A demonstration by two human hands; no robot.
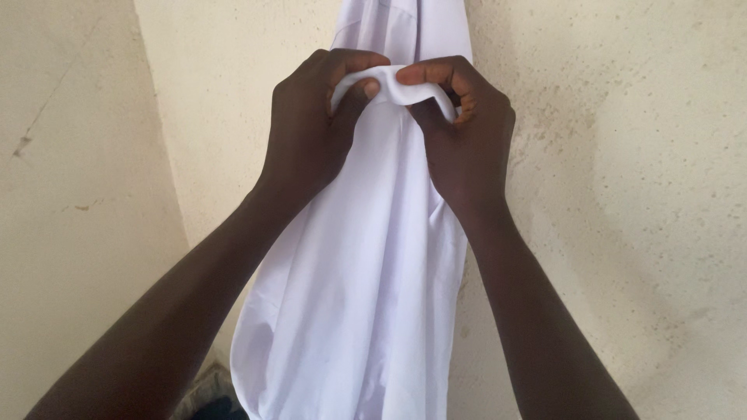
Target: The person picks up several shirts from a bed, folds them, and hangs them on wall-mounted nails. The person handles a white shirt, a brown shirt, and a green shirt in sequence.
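Observation:
A white cloth garment [366,264] hangs down against a wall corner, running from the top of the view to the bottom. My left hand [307,128] pinches a folded edge of the cloth near its upper part. My right hand [463,132] grips the same folded edge from the other side, fingers curled over it. The two hands nearly touch at the thumbs, with a small loop of fabric [389,82] bunched between them. Both forearms reach up from the bottom of the view.
A rough cream plaster wall [622,194] stands behind the cloth, meeting another wall face [78,194] at a corner on the left. Some dark items [210,404] lie at the bottom edge beneath the cloth.

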